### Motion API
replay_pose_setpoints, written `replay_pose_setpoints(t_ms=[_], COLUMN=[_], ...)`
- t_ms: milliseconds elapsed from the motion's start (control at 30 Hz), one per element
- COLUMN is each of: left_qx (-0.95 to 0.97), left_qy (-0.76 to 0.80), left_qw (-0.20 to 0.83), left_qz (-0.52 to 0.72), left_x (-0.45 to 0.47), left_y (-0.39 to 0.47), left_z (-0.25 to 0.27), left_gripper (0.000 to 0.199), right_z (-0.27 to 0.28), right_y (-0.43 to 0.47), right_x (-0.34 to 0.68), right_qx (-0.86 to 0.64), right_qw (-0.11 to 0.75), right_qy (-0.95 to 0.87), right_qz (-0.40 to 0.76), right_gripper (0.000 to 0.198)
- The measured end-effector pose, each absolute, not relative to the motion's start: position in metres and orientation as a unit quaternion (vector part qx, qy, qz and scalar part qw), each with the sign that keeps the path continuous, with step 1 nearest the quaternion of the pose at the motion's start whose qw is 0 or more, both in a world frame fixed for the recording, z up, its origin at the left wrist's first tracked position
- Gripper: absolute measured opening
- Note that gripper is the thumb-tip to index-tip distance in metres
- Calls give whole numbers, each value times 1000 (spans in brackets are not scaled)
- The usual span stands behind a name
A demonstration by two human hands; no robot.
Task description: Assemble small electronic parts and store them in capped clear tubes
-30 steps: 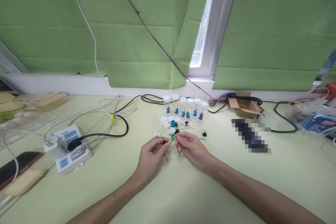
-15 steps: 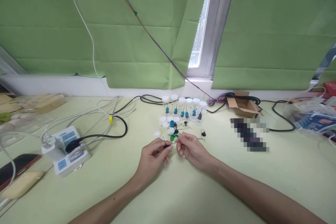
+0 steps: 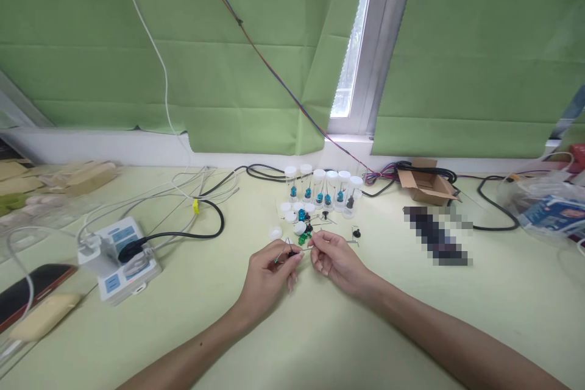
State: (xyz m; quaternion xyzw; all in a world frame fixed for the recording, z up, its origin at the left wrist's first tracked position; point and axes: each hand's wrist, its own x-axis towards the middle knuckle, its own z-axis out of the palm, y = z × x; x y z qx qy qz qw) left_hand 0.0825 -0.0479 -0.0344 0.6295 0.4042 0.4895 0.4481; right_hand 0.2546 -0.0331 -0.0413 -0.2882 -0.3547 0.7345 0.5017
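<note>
My left hand (image 3: 269,272) is closed, thumb and fingers pinching a small black part (image 3: 292,253) with thin bent wires sticking up from it. My right hand (image 3: 336,261) is closed as well, its fingertips gripping the end of a thin metal rod (image 3: 307,249) that reaches across to the black part. Whether rod and part are joined is too small to tell. Just beyond the fingers lie small green pieces (image 3: 302,238), a white cap (image 3: 300,228) and a blue piece (image 3: 301,215). Behind them stand several clear capped tubes (image 3: 319,186) with blue or dark pieces inside.
On the left are a power strip (image 3: 130,285) with plugs, a phone (image 3: 34,289) and a cream-coloured case (image 3: 46,317). A cardboard box (image 3: 425,189) and black cables (image 3: 475,227) lie at the back right. A small black knob-like piece (image 3: 357,233) rests right of the tubes.
The view has shifted slightly, so everything sits a little further right. My hands are slightly further apart, with more of the rod showing between them. Both grips stay closed.
</note>
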Motion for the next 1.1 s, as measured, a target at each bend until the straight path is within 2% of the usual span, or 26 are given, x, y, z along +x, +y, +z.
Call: replay_pose_setpoints(t_ms=[167, 433, 667, 1100], left_qx=[599, 575, 591, 623], left_qy=[416, 418, 425, 415], left_qw=[471, 503, 480, 436], left_qz=[496, 491, 490, 499], left_x=[81, 80, 81, 81], left_y=[-46, -43, -45, -44], left_z=[-32, -32, -31, -36], left_gripper=[19, 21, 20, 18], right_z=[-40, -41, -44, -40], right_y=[-32, -30, -32, -36], right_x=[257, 259, 258, 256], right_qx=[-282, -334, -350, -344], right_qw=[523, 551, 514, 496], right_qy=[-392, -496, -505, -480], right_qz=[702, 582, 599, 637], right_gripper=[34, 25, 37, 38])
